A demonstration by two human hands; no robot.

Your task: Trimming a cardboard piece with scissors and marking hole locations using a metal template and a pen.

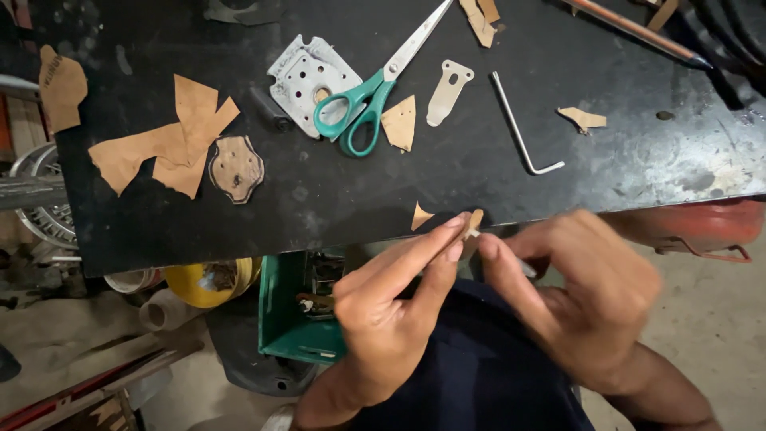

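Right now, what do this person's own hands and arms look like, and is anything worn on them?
Both are bare: the left hand and the right hand show no gloves, rings, watch or bands. The forearms are uncovered as far as the picture's edge, so no sleeves show. Below them lies dark navy clothing. The right hand is blurred, so fine marks cannot be told.

Scissors: one teal-handled pair (pixel 363 108)
Hex keys: one (pixel 520 128)
Metal plates: one perforated (pixel 307 80), one slotted (pixel 447 92)
Hands: two
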